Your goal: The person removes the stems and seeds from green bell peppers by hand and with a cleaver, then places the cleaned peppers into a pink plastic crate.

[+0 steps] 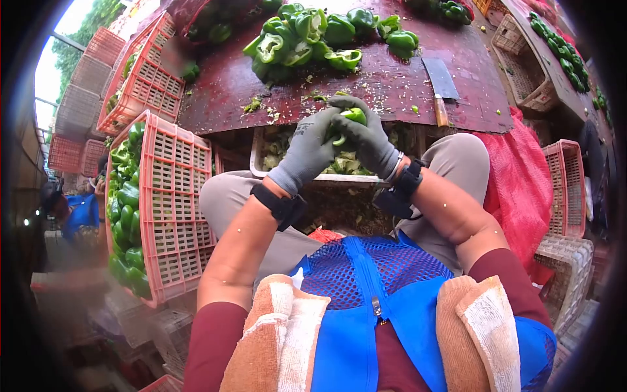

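My gloved left hand [312, 147] and gloved right hand [369, 137] meet at the front edge of the red table [215, 108]. Between them they hold a green pepper [354, 115], partly covered by the fingers. Below the hands is a white-rimmed tray [256, 153] with pale green scraps. Cut and whole green peppers [310, 29] lie in a pile beyond my hands. A cleaver [440, 78] with a wooden handle rests flat on the table to the right, apart from my hands.
A pink crate [179, 202] full of green peppers stands at my left, with more crates [147, 72] behind it. Red mesh sacking [519, 183] hangs at the right beside another crate [565, 186]. A person in blue [81, 212] is at the far left.
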